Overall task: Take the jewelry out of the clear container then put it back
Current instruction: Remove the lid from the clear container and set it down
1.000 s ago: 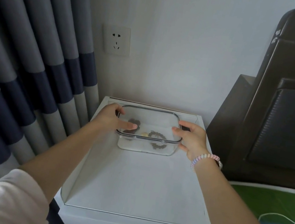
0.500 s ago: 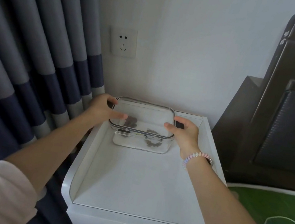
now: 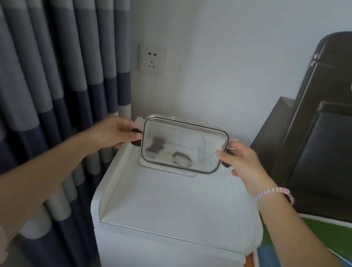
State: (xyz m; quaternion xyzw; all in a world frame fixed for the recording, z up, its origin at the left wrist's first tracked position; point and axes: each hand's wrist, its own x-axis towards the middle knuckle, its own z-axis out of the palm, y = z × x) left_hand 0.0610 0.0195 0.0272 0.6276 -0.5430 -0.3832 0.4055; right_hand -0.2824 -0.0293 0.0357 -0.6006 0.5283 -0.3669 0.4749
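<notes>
A clear lid (image 3: 184, 134) with a dark rim and black side clips is lifted and tilted toward me, gripped at its left end by my left hand (image 3: 113, 131) and at its right end by my right hand (image 3: 241, 162). Below it the clear container (image 3: 168, 169) stands at the back of the white cabinet top (image 3: 176, 204). Through the lid I see the jewelry inside: a dark beaded piece (image 3: 156, 147), a dark bracelet (image 3: 182, 159) and a small pale item (image 3: 167, 154) between them.
Striped grey-blue curtains (image 3: 41, 62) hang close on the left. A wall socket (image 3: 151, 59) sits above the cabinet. A dark padded headboard (image 3: 345, 139) and a bed with a green-blue cover (image 3: 314, 252) stand on the right. The cabinet top has raised side edges.
Both hands have lifted the lid up off the container and tilted it toward me. The container stays on the cabinet.
</notes>
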